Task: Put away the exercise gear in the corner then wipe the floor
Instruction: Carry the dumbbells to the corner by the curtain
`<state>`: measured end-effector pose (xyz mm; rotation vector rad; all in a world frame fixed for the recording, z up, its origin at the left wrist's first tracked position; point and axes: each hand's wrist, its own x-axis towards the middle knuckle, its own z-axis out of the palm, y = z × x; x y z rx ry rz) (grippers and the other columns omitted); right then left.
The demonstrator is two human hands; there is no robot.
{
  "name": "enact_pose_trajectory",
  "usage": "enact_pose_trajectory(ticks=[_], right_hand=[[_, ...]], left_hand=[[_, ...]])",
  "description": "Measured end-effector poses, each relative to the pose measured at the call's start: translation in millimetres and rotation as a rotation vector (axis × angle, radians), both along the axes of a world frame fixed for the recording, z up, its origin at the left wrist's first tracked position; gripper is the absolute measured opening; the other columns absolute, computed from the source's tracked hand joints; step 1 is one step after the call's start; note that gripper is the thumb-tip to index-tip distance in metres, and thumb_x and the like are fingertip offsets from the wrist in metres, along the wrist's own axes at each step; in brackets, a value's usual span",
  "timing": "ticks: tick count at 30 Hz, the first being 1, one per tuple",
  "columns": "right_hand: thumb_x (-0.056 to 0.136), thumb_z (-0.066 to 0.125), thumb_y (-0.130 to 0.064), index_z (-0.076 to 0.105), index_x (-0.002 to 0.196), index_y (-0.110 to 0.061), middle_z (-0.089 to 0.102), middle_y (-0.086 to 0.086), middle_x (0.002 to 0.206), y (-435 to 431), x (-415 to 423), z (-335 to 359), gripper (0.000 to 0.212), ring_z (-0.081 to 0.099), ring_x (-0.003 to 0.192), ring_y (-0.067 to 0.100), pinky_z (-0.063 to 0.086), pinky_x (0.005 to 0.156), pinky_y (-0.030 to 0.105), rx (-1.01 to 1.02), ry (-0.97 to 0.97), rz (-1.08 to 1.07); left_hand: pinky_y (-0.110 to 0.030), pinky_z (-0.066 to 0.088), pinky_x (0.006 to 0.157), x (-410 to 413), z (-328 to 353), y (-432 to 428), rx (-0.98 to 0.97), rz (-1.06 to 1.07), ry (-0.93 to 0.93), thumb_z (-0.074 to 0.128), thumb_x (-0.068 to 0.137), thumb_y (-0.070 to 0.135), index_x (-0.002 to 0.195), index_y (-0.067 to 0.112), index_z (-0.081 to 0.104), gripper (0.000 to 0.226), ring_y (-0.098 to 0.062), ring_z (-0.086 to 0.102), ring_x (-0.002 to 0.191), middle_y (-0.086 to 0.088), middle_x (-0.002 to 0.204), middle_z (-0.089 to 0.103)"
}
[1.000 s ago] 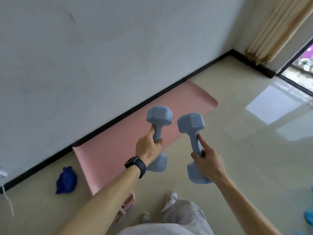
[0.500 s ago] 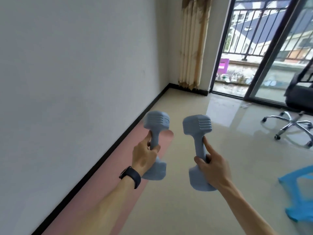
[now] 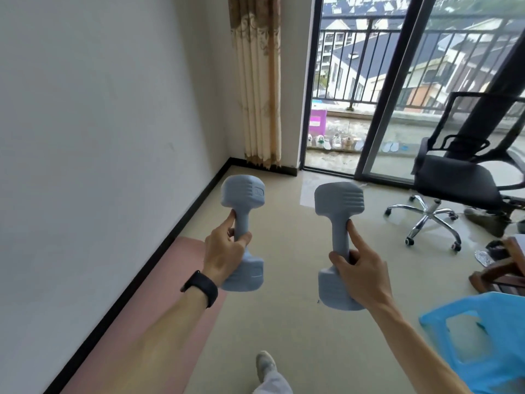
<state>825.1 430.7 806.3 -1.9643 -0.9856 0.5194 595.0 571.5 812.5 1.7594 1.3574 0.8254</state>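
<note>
**Head view: two grey-blue dumbbells held upright, facing the room corner (image 3: 230,162).** The left hand (image 3: 224,253) grips the shaft of the left dumbbell (image 3: 243,194), with its fingers (image 3: 230,223) curled closely round it. The right hand (image 3: 362,270) grips the right dumbbell (image 3: 339,201) in the same way, except that its index finger lies straight along the shaft. Each dumbbell's long axis stands near vertical, with one head above the fist and one below, both clear of the floor (image 3: 284,331). The two weights are side by side and not touching.

The corner, where the white wall (image 3: 99,137) meets the curtain (image 3: 258,81), lies ahead and slightly left of both hands. The left hand, on the wall side, is the nearer to it. The pink mat (image 3: 159,314) lies flat along the wall below the left forearm. An office chair (image 3: 454,180) and a blue stool (image 3: 488,345) stand to the right, well off the line to the corner.

Judged stage: the gear is in hand and not yet put away. Setting it down probably calls for lowering each weight until a head meets the floor by the wall.
</note>
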Motion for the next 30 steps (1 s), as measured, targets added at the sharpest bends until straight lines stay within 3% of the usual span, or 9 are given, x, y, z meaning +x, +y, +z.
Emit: enact_pose_trajectory(ticks=[4,8,13,21,30], right_hand=[[0.088,0.067,-0.023,0.031,0.144,-0.057,0.059,0.005,0.061,81,51,0,0.075,0.051,0.059,0.013,0.042,0.065,0.026,0.012,-0.009,-0.031],[0.089,0.066,-0.024,0.029,0.144,-0.058,0.059,-0.002,0.058,163,98,7,0.075,0.053,0.06,0.011,0.041,0.063,0.022,-0.014,-0.019,-0.049],[0.089,0.065,-0.025,0.028,0.144,-0.06,0.064,-0.001,0.064,261,157,4,0.075,0.059,0.067,0.015,0.043,0.064,0.024,-0.047,0.004,-0.067],[0.09,0.066,-0.024,0.025,0.144,-0.057,0.067,0.002,0.064,445,266,-30,0.076,0.062,0.068,0.017,0.044,0.065,0.024,-0.072,0.074,-0.009],[0.09,0.066,-0.021,0.027,0.148,-0.05,0.066,0.007,0.066,637,369,-47,0.075,0.059,0.065,0.019,0.044,0.065,0.028,-0.163,0.123,0.095]], left_hand=[[-0.042,0.055,0.076,49,-8,91,-0.016,-0.006,0.012,0.065,0.088,0.03,0.135,0.041,0.054,0.05,-0.021,0.064,0.075,-0.006,0.079,0.067],[-0.032,0.05,0.066,95,-8,181,-0.029,-0.032,0.028,0.065,0.088,0.029,0.129,0.035,0.059,0.042,-0.017,0.061,0.067,0.001,0.068,0.061],[-0.042,0.054,0.073,155,-10,285,-0.048,-0.048,0.041,0.066,0.088,0.028,0.132,0.039,0.057,0.045,-0.023,0.063,0.072,-0.01,0.075,0.065],[-0.042,0.055,0.076,257,-39,461,-0.102,-0.021,0.047,0.064,0.082,0.034,0.138,0.045,0.05,0.058,-0.023,0.064,0.073,-0.008,0.076,0.067],[-0.039,0.054,0.074,349,-56,612,-0.197,0.091,0.071,0.066,0.087,0.024,0.122,0.037,0.06,0.038,-0.019,0.063,0.073,0.0,0.072,0.065]])
